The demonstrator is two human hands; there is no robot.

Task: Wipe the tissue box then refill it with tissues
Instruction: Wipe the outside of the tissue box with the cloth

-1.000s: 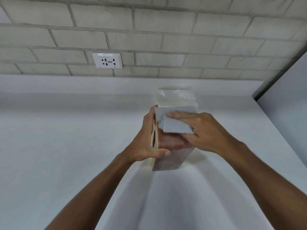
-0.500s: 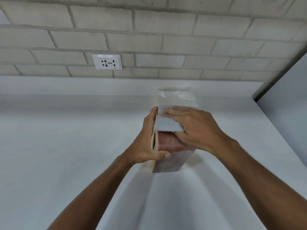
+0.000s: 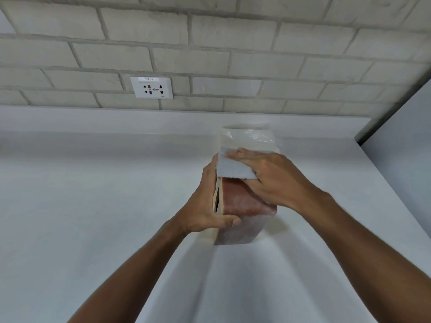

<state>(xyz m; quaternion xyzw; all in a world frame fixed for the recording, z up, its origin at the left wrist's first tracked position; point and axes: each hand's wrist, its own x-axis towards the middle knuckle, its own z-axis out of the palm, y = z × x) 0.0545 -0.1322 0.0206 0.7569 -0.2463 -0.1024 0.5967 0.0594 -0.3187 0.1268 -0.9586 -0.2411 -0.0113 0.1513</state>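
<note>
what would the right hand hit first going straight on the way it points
Probably the left hand gripping the tissue box edge; the right hand points that way across the cloth. Depth unclear.

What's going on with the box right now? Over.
Left grip holds box. Right grip presses cloth flat on its top. Tissue pack behind, nothing in the way.

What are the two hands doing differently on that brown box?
The left hand curls round the side of the tissue box, thumb over its near edge; the right hand lies flat on its top face. The left hand touches the box bare; the right hand presses a pale cloth onto it. Both are on the same box.
</note>
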